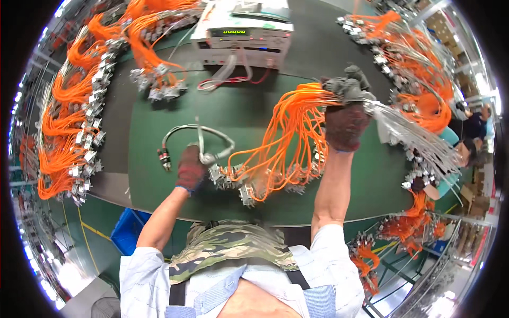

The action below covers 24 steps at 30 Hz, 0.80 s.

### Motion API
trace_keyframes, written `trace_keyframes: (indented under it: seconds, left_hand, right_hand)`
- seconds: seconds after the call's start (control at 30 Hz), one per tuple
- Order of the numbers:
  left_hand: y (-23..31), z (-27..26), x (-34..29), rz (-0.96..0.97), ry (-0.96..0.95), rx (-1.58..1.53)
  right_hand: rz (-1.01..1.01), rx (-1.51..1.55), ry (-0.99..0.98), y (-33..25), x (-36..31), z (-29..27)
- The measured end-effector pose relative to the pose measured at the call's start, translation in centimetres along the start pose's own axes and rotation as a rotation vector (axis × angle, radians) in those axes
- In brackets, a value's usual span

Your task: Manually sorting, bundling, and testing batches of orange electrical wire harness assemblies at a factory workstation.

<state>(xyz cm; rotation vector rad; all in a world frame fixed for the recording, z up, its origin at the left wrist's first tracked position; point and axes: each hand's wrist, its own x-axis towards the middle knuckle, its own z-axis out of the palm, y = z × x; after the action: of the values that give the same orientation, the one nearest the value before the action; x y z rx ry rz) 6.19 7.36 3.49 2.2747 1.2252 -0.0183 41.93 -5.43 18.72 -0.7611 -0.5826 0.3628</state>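
My right hand, in a dark glove, is closed round a thick bundle of orange cables and lifts it above the green mat. Grey wire ends fan out to the right of this fist. The bundle's lower end hangs toward the mat, where silver metal connectors rest. My left hand, also gloved, is low over the mat beside a looped grey cable and left of the connectors. Its fingers are partly hidden, so its grip is unclear. Red-and-black plugs tip the grey cable.
A white bench instrument with a lit display stands at the back. Piles of orange cables line the left and right of the table. A smaller bunch lies back left. A blue bin sits below the front edge; another person is at right.
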Motion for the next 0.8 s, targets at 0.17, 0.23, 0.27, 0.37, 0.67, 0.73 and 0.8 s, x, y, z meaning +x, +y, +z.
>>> trace_keyframes:
  seconds: [0.17, 0.23, 0.27, 0.37, 0.67, 0.73, 0.8]
  left_hand:
    - [6.0, 2.8, 0.1, 0.273, 0.157, -0.161]
    - [9.7, 2.8, -1.0, 0.328, 0.020, -0.147]
    - [11.6, 4.5, -0.6, 0.402, -0.017, -0.162]
    - [13.3, 8.0, 0.2, 0.436, 0.015, -0.054]
    - [20.4, 15.2, -1.0, 0.656, -0.064, 0.120]
    - [20.8, 16.0, -1.2, 0.681, -0.084, 0.111]
    - [21.4, 16.5, -2.2, 0.669, -0.070, 0.151]
  right_hand:
    - [0.009, 0.357, -0.008, -9.6, 4.6, -9.7]
    - [-0.464, -1.342, 0.060, -13.3, 3.7, -10.0]
    - [-0.159, -0.414, 0.271, -13.7, 5.4, -15.2]
    - [0.168, 0.131, 0.280, -18.9, 3.3, -14.5]
    - [0.143, -0.845, 0.051, -35.8, 4.7, -30.4]
    - [0.190, -1.430, 0.107, -36.6, 10.8, -33.0]
    - [0.240, -2.004, -0.034, -37.1, 16.8, -36.1]
